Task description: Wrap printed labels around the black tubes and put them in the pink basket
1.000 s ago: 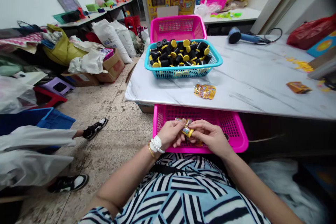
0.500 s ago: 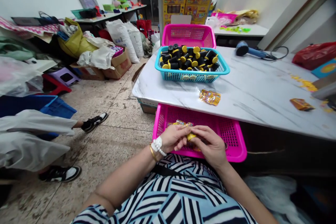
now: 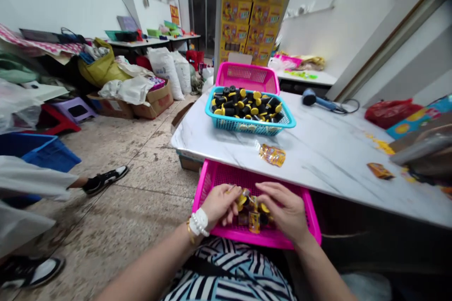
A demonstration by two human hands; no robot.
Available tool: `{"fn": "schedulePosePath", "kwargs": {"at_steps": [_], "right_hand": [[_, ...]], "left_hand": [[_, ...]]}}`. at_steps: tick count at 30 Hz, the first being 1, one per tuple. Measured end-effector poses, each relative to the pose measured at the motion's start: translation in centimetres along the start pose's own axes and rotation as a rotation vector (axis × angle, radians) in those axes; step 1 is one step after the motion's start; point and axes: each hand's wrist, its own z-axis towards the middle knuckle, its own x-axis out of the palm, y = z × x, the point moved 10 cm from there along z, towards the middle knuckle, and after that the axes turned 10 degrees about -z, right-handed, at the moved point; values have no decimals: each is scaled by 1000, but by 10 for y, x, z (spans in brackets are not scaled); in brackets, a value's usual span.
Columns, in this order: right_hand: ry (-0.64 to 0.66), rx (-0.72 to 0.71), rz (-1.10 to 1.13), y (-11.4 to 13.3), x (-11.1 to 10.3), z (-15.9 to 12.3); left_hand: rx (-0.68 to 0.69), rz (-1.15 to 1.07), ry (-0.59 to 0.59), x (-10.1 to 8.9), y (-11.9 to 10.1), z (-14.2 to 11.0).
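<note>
Over a pink basket (image 3: 200, 193) at my lap, my left hand (image 3: 217, 207) is closed, thumb and fingertips pinched together. What it pinches is too small to make out; a yellow-capped black cylinder (image 3: 242, 201) sits right beside its fingertips. Across from it, my right hand (image 3: 284, 209) has its fingers apart and stretched out, above another yellow cap (image 3: 264, 208). Between the hands, a cylinder in a yellow printed wrapper (image 3: 254, 222) lies in the basket among several similar pieces. My right fingers partly hide these.
A teal basket (image 3: 247, 127) full of black, yellow-capped cylinders stands on the marble-patterned table (image 3: 318, 160). Yellow printed wrappers (image 3: 272, 155) lie before it. Behind are another pink basket (image 3: 249, 71) and a blue heat gun (image 3: 323, 102). Someone's shoe (image 3: 106, 179) is on the left floor.
My hands were together around a yellow-capped piece; now they are apart, and my right fingers have opened. Wrapped pieces show between them. The camera view has tilted up.
</note>
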Motion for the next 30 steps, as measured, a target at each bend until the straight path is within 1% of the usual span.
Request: {"fn": "schedulePosePath", "kwargs": {"at_steps": [2, 3, 4, 5, 7, 10, 12, 13, 16, 19, 21, 24, 26, 28, 30], "right_hand": [[-119, 36, -176, -20, -27, 31], [-157, 63, -289, -31, -36, 48], [-143, 94, -406, -44, -38, 65], [-124, 106, -455, -55, -37, 80], [-75, 107, -499, -72, -28, 104], [-47, 67, -513, -82, -12, 120], [-73, 41, -519, -81, -9, 119], [-97, 33, -519, -79, -9, 117], [-189, 21, -502, -66, -16, 106], [-261, -6, -453, -44, -17, 92], [-264, -36, -402, -27, -11, 82], [-224, -63, -319, -6, -1, 70], [-191, -50, -258, -1, 1, 65], [-140, 53, -123, -10, 1, 64], [-63, 179, 22, -24, 5, 65]], "left_hand": [[67, 67, -105, -12, -11, 1], [97, 87, -133, -15, -15, 1], [118, 99, -142, -17, -18, 1], [131, 103, -137, -17, -18, 1], [150, 105, -120, -17, -16, 2], [158, 121, -99, -17, -13, 3], [184, 106, -97, -17, -20, 3], [204, 94, -96, -15, -27, 3], [281, 61, -83, -2, -57, 6], [336, 33, -55, 17, -87, 20], [346, 17, -38, 27, -101, 35], [352, 5, -22, 32, -110, 50], [346, 14, -9, 31, -110, 52], [335, 29, 6, 27, -108, 47], [325, 44, 20, 25, -105, 40]]}}
